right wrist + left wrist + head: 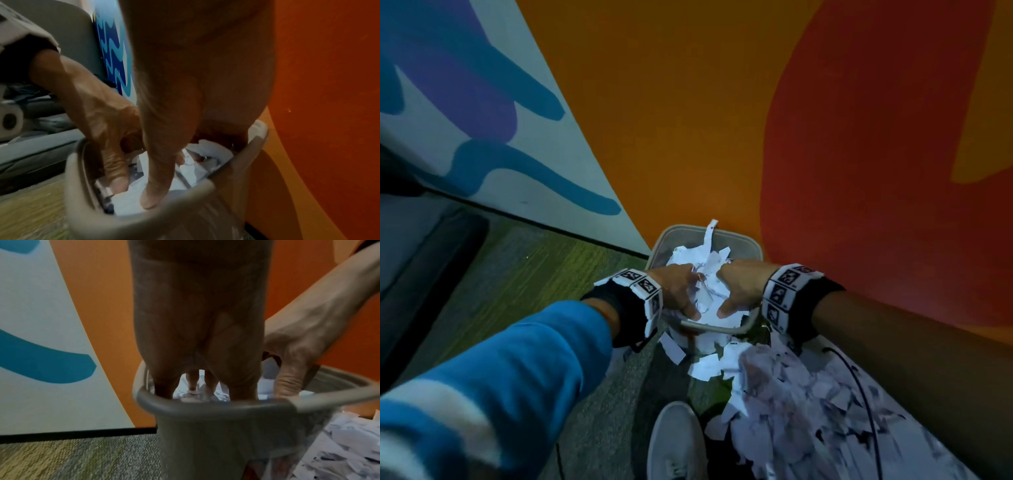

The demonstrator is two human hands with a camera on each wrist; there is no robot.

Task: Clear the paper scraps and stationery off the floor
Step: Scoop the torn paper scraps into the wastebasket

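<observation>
Head view, left hand (677,287) and right hand (739,287) inside grey mesh wastebasket (751,245), fingers extended — pressing white torn paper scraps (705,274), nothing gripped.

Head view looks steeply down from above onto a grey bin (739,244) against the orange wall (671,120), both forearms reaching in. Left wrist view sits very near, low, facing along the left hand (201,337) at the bin rim (216,404). Right wrist view is equally close, facing along the right hand (185,97) into the bin (144,222). All three share bin, paper scraps (709,270) and wall.
</observation>
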